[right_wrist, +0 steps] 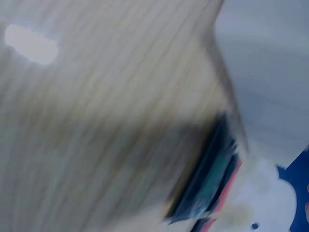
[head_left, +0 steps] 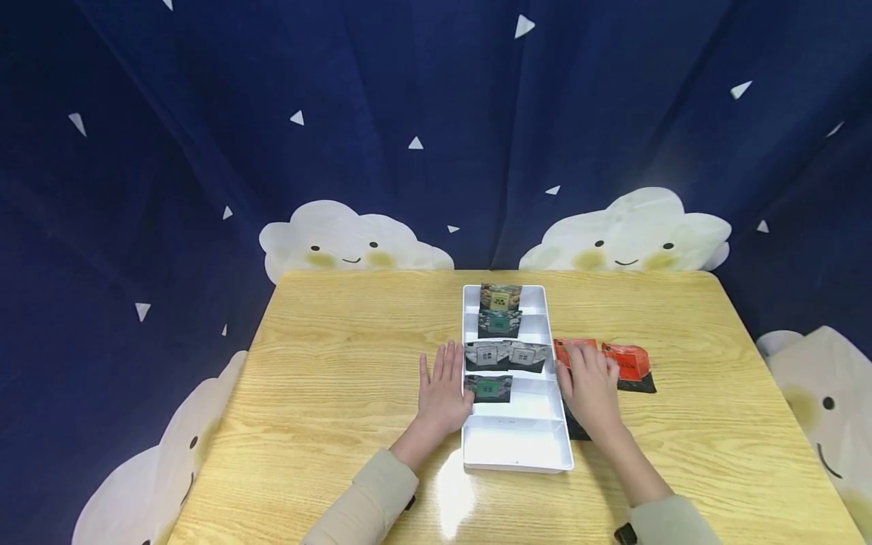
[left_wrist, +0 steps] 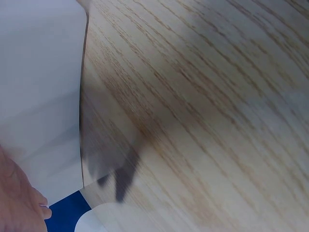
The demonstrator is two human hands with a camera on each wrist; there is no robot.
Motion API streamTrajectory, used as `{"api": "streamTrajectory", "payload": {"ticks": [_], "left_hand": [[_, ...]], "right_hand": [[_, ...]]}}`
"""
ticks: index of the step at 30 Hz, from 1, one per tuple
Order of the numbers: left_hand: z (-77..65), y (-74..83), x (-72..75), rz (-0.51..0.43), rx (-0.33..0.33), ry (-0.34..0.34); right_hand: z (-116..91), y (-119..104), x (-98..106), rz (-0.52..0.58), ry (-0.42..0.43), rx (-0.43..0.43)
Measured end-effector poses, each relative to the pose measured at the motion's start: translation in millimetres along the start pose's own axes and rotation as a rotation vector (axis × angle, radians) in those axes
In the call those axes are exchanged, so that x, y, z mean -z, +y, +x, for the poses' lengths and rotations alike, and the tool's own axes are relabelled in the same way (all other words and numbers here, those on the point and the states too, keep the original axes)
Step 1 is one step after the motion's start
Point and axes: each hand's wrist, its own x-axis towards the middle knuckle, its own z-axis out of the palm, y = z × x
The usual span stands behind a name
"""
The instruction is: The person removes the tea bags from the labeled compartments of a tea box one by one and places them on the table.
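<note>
A long white divided tray [head_left: 518,443] lies on the table between both hands. My left hand [head_left: 443,393] rests along its left side, fingers straight, thumb at the rim by a dark sachet with a green label [head_left: 489,388]. Farther back in the tray are two grey sachets, one [head_left: 487,354] beside the other [head_left: 526,356], a dark sachet with a teal label [head_left: 499,324] and a brown one with a yellow label [head_left: 500,297]. At the right side my right hand [head_left: 591,390] lies over several sachets, fingers spread, covering part of a red sachet [head_left: 575,350]; its thumb is near the tray's rim.
Another red sachet [head_left: 630,362] lies just right of the right hand, partly over a black one. In the blurred right wrist view, a pile of sachets [right_wrist: 207,179] sits against the tray's side. A dark blue curtain [head_left: 409,76] with clouds hangs behind the wooden table [head_left: 341,341].
</note>
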Motion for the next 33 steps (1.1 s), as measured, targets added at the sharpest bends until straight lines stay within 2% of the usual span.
{"api": "streamTrajectory", "payload": {"ticks": [12, 21, 28, 33], "left_hand": [[0.4, 0.7, -0.1, 0.013, -0.001, 0.012], [0.1, 0.1, -1.6, 0.021, 0.003, 0.016], [0.1, 0.7, -0.7, 0.017, 0.004, 0.003], [-0.6, 1.5, -0.1, 0.008, -0.002, 0.021]], "right_hand": [[10, -37, -13, 0.016, -0.177, 0.229], [12, -51, -22, 0.010, -0.247, 0.308], [12, -58, -33, -0.007, -0.218, 0.364], [13, -60, -38, -0.014, -0.191, 0.384]]}}
